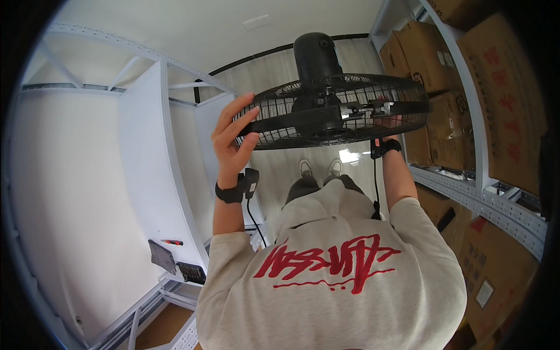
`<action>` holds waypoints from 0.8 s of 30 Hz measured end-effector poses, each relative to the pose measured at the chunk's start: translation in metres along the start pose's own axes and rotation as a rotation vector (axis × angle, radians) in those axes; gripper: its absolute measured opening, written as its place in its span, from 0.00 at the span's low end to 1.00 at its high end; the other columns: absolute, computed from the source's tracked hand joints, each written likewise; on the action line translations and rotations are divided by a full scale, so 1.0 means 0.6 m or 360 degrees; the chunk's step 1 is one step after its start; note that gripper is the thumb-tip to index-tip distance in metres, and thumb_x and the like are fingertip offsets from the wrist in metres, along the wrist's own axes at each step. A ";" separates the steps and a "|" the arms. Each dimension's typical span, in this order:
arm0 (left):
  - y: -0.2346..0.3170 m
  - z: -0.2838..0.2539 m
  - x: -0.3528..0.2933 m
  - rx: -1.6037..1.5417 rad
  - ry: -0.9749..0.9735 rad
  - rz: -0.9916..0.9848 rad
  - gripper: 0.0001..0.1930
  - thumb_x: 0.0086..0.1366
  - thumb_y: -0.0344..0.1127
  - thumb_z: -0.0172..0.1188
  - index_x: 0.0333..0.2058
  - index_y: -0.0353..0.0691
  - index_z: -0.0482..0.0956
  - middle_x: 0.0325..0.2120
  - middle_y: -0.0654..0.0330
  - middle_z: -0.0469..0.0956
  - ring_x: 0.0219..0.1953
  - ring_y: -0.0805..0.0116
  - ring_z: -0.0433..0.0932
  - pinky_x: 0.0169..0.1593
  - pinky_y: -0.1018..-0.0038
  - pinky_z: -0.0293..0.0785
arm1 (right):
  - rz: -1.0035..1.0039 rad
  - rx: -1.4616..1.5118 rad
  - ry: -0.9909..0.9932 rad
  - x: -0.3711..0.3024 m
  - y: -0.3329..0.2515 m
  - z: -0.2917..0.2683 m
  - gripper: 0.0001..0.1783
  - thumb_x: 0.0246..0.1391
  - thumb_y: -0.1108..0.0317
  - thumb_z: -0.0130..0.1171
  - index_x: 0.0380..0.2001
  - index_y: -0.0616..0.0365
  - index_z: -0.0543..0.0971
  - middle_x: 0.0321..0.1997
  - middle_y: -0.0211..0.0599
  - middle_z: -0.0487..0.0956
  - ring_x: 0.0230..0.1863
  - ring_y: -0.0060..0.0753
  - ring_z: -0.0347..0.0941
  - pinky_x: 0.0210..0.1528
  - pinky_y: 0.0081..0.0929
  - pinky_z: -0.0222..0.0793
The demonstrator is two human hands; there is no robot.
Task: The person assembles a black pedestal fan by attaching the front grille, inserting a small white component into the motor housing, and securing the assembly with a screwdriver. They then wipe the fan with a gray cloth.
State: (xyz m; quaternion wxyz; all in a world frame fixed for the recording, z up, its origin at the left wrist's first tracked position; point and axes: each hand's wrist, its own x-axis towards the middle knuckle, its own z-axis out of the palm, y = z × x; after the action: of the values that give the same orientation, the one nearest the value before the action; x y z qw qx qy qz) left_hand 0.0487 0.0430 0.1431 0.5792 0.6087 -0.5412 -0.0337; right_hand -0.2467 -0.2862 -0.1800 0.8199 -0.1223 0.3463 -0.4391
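Observation:
A black electric fan (pixel 319 125) with a round wire cage is up in front of my chest, seen nearly edge-on. Its motor housing (pixel 317 55) points away from me. My left hand (pixel 233 131) grips the left rim of the cage, thumb on the near side and fingers over the edge. On the right, my right hand (pixel 394 122) is at the lower part of the cage. The wire grille hides most of it, though it seems to hold the rim. Metal clips (pixel 364 109) show on the band around the cage.
Cardboard boxes (pixel 431 58) fill the metal shelving (pixel 466 81) on my right. To the left stands a white shelf rack (pixel 166 146) with a red-and-black screwdriver (pixel 172 242) and an open bit case (pixel 189 272) on it. Cabled black devices (pixel 251 182) sit at both wrists.

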 end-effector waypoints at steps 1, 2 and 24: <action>-0.002 -0.002 -0.002 -0.0039 0.0006 0.0006 0.19 0.59 0.34 0.65 0.48 0.30 0.84 0.56 0.45 0.78 0.61 0.48 0.74 0.65 0.59 0.67 | -0.0005 0.0000 -0.0017 0.004 -0.001 -0.008 0.33 0.68 0.34 0.40 0.59 0.46 0.76 0.63 0.32 0.76 0.63 0.37 0.71 0.63 0.45 0.69; -0.004 -0.005 -0.001 -0.0030 -0.0015 0.0028 0.20 0.61 0.36 0.64 0.48 0.30 0.84 0.57 0.45 0.78 0.61 0.48 0.74 0.65 0.59 0.66 | -0.0015 -0.0004 -0.0022 0.007 -0.002 -0.017 0.33 0.68 0.34 0.40 0.59 0.45 0.76 0.63 0.32 0.76 0.63 0.37 0.71 0.63 0.45 0.69; -0.136 -0.005 -0.125 -0.0097 0.0461 -0.0277 0.41 0.74 0.65 0.42 0.68 0.31 0.63 0.68 0.46 0.64 0.70 0.53 0.62 0.72 0.60 0.56 | 0.0039 -0.0224 -0.0079 -0.077 -0.013 0.042 0.36 0.71 0.38 0.36 0.67 0.54 0.68 0.70 0.36 0.71 0.69 0.41 0.66 0.69 0.46 0.63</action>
State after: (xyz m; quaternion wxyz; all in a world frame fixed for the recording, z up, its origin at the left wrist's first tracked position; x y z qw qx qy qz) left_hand 0.0707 0.0765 0.0395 0.6643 0.6339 -0.3960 -0.0123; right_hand -0.2518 -0.2561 -0.1365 0.8229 -0.1862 0.3574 -0.4005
